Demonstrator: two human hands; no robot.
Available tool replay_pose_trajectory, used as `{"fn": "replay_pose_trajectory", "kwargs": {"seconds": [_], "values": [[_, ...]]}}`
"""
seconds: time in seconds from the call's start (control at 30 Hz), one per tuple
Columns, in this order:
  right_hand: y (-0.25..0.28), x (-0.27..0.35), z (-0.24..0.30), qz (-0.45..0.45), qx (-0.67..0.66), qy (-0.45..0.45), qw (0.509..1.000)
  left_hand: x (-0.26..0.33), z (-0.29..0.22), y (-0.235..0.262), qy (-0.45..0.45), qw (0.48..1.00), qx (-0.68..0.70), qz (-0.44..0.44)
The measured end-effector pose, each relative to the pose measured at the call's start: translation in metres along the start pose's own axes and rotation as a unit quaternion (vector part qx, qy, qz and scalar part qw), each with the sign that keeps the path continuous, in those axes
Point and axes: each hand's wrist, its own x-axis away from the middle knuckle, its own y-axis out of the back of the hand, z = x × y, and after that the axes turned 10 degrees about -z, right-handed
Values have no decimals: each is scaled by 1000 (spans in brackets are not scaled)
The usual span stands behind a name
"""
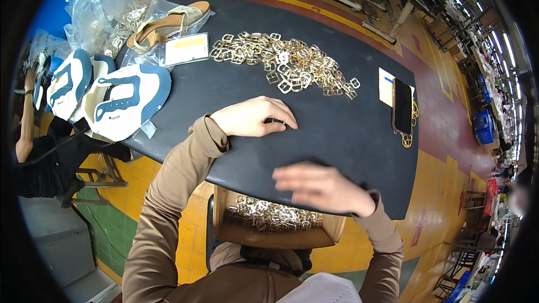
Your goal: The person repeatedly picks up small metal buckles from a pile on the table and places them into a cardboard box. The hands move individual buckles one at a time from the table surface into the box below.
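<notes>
At six o'clock, below the near rim of the dark table (337, 134), an open cardboard box (236, 234) sits on the person's lap, its floor covered with gold-coloured metal buckles (272, 216). Over the table's near edge, at about five o'clock, the right hand (320, 186) hovers flat and blurred, fingers spread and released, gripping nothing I can make out. Near the centre, the left hand (252, 116) rests palm down on the table, fingers curled loosely over a small dark object (275, 120) at its fingertips; whether it truly grips it cannot be told.

At twelve o'clock a loose pile of buckles (286, 64) stretches across the far part of the table. Toward ten o'clock, clear plastic bags (104, 8) hold more metal pieces, and a tan sandal (168, 22) lies against them with a yellow-and-white card (187, 49) beside it. At nine o'clock, blue-and-white sole-shaped cutouts (120, 101) overhang the left edge. At three o'clock a dark phone (402, 105) lies on a yellow note near the right edge.

Between the pile and the hands the tabletop is bare, with open room right of the left hand up to the phone.
</notes>
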Motion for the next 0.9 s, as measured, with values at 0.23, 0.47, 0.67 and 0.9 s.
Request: {"fn": "replay_pose_trajectory", "kwargs": {"seconds": [0.23, 0.47, 0.67, 0.9], "values": [[42, -83, -75, -247, 333, -46, 909, -4, 23, 13, 3, 924, -252, -288], [27, -63, -82, -145, 367, 1, 919, 7, 22, 8, 152, 920, -356, -68], [21, -2, -47, -111, 352, 10, 929, 20, -6, 7, 83, 961, -244, 97], [30, 18, -35, -244, 267, -46, 931, 17, -6, 7, 68, 974, -216, -8]]}}
